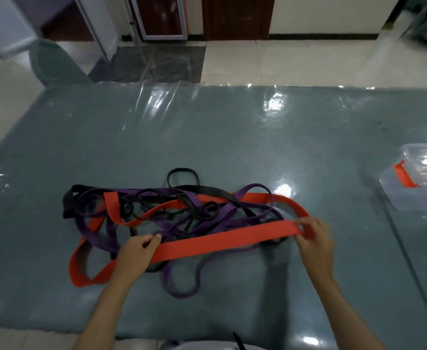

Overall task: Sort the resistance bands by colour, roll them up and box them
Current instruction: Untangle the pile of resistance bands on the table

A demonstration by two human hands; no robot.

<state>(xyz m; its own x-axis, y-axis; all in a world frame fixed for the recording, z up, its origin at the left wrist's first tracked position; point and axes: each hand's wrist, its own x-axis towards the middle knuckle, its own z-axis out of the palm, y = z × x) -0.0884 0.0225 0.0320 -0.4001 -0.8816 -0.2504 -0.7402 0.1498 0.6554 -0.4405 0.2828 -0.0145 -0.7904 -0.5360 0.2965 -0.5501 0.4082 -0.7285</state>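
A tangle of resistance bands lies on the grey-green mat: wide orange bands, purple bands and black bands, all looped through each other. My right hand pinches the folded end of a wide orange band at the right of the pile. My left hand grips the same orange band further left, so a flat stretch of it runs between my hands. A clear plastic box with an orange latch sits on the mat at the far right.
The mat is covered in shiny clear film and lies on a pale tiled floor. A dark wooden door and white-framed furniture stand at the back. A thin dark cable runs across the mat's right side.
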